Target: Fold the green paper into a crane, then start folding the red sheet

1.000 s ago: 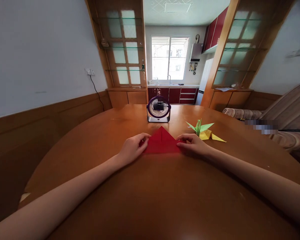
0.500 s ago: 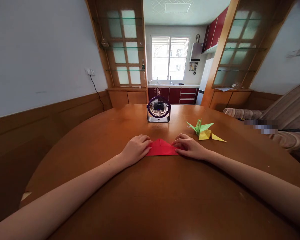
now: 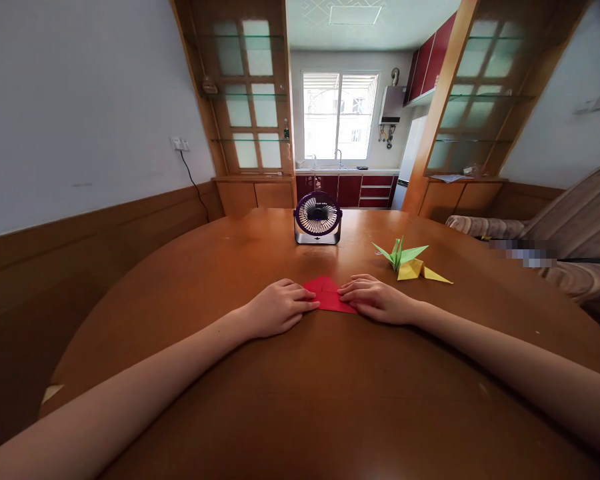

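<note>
A sheet of red origami paper (image 3: 326, 287), folded with a peak on its far side, lies between my hands on the table. My left hand (image 3: 280, 307) has its fingers closed on the paper's left part, pressing it down and hiding that corner. From the other side, my right hand (image 3: 375, 299) grips the right part, its fingertips resting on the red surface and the thumb near the front edge. Both hands rest low at the tabletop. Right of my right hand stand a green paper crane (image 3: 397, 253) and a yellow folded paper piece (image 3: 415, 270).
A small purple fan (image 3: 318, 217) stands beyond the paper on the round wooden table (image 3: 300, 393). To the right is a striped sofa (image 3: 575, 220). Shelving and a kitchen with a window (image 3: 337, 117) lie farther back.
My left hand has shifted slightly right and nearer to me, over the paper's left part. My right fingers have moved inward, and the paper's outline now looks narrower and slightly turned.
</note>
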`<control>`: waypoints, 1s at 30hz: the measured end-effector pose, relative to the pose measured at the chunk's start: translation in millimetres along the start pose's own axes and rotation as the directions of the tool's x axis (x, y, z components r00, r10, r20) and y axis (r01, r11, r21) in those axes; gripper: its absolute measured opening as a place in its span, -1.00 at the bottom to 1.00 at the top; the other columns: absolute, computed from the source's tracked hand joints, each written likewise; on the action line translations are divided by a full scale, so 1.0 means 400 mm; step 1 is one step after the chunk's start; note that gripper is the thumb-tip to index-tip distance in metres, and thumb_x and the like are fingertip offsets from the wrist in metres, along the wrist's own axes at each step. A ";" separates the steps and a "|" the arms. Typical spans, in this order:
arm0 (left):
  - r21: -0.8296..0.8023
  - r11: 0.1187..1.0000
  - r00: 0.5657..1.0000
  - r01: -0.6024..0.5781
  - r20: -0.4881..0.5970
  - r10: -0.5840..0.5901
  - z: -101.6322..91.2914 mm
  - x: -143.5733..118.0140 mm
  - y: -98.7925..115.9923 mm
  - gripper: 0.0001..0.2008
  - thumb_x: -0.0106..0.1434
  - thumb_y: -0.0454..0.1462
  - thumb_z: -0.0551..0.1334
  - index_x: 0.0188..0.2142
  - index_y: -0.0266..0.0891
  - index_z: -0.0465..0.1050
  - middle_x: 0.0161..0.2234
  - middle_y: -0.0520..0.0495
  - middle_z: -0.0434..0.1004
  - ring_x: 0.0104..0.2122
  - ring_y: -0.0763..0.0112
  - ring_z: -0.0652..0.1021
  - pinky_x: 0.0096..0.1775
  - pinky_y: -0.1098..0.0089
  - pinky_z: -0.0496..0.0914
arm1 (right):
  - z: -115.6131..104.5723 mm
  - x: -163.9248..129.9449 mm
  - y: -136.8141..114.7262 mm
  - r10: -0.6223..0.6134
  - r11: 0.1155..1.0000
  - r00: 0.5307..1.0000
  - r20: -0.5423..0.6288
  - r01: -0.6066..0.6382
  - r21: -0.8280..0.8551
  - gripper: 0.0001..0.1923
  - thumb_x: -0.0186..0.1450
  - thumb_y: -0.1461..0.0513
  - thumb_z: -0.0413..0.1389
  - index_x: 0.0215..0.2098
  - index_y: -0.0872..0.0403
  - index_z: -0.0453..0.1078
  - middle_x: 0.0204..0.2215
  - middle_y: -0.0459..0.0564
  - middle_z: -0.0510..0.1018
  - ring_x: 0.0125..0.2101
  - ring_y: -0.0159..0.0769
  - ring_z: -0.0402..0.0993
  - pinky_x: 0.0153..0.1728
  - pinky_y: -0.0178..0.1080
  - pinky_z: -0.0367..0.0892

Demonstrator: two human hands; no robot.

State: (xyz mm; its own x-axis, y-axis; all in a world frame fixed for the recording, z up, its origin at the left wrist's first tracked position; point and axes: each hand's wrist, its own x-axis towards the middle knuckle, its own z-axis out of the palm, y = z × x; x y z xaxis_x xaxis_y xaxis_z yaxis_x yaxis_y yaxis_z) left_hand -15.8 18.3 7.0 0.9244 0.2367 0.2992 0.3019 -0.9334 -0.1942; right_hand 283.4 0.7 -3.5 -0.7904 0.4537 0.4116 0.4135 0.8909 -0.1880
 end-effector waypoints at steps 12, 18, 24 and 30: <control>0.046 0.957 0.957 0.287 0.030 -0.288 0.010 0.005 -0.001 -0.53 0.41 -0.01 -0.02 0.13 -0.16 0.41 0.06 -0.18 0.47 0.05 0.14 0.44 0.12 0.07 0.23 | -0.005 0.024 -0.063 -0.114 0.993 0.993 0.028 0.115 -0.007 -0.69 0.33 0.34 -0.01 -0.01 0.07 0.43 -0.18 0.03 0.57 -0.12 -0.23 0.44 0.18 0.05 0.12; -0.002 0.932 0.932 0.361 0.036 -0.361 0.023 0.017 0.022 -0.39 0.34 0.12 0.01 0.18 -0.22 0.34 0.15 -0.26 0.37 0.15 0.09 0.36 0.20 0.00 0.11 | 0.002 0.029 -0.082 -0.089 0.995 0.995 0.037 0.088 0.040 -0.66 0.29 0.35 0.01 -0.02 0.10 0.47 -0.22 0.10 0.51 -0.19 -0.20 0.39 -0.05 -0.05 0.32; -0.114 0.940 0.945 0.321 -0.028 -0.326 0.012 0.034 0.062 -0.64 0.36 -0.06 0.11 -0.05 -0.21 0.53 -0.10 -0.14 0.54 -0.09 0.22 0.51 0.03 0.17 0.33 | 0.010 0.027 -0.082 -0.060 0.994 0.998 0.026 0.058 0.092 -0.64 0.31 0.36 -0.01 0.02 0.07 0.46 -0.21 0.10 0.47 -0.19 -0.23 0.40 -0.09 -0.10 0.36; -0.159 0.940 0.952 0.301 -0.014 -0.307 -0.006 0.039 0.096 -0.59 0.32 0.00 0.14 -0.05 -0.21 0.53 -0.08 -0.14 0.56 -0.09 0.22 0.54 0.16 0.08 0.21 | 0.013 0.025 -0.083 -0.074 0.996 0.997 0.033 0.073 0.046 -0.63 0.32 0.36 -0.01 0.04 0.08 0.44 -0.21 0.11 0.47 -0.18 -0.21 0.39 -0.09 -0.09 0.35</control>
State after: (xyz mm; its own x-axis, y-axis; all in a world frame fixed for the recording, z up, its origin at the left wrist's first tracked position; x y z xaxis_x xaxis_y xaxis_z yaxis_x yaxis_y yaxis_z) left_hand 9.8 -14.3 6.3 0.7838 0.5077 0.3576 0.5247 -0.8494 0.0557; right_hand 259.4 -24.1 2.5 -0.8334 0.3869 0.3946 0.3340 0.9215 -0.1980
